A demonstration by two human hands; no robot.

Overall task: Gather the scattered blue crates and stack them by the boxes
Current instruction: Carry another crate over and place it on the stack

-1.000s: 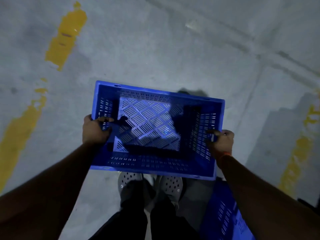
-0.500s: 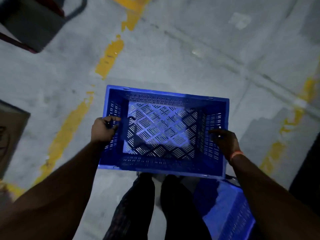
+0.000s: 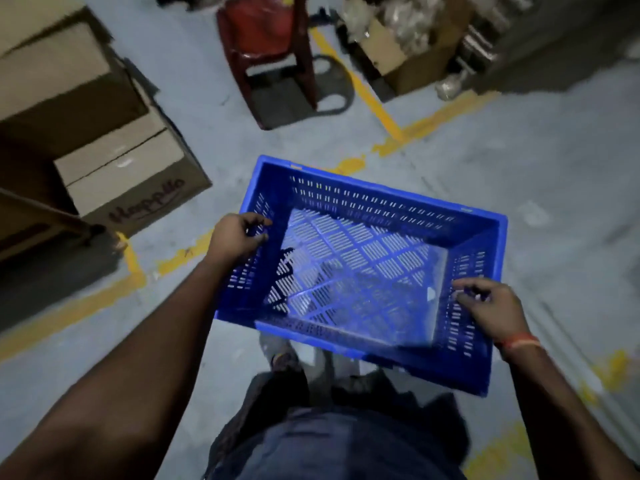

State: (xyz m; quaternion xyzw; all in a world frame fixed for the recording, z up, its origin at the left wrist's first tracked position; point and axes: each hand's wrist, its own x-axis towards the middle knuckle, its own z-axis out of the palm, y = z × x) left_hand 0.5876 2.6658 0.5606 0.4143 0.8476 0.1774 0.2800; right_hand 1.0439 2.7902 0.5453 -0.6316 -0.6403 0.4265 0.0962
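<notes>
A blue crate (image 3: 367,268) is gripped at its short sides by the left hand (image 3: 239,235) and right hand (image 3: 490,306), near stacked boxes (image 3: 86,133).

Blue slotted crate (image 3: 374,216) empty, upright, held above floor.

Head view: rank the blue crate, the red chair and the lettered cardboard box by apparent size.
1. blue crate, largest, though nearest the camera.
2. lettered cardboard box and red chair: look alike, chair cut off; unranked.
</notes>
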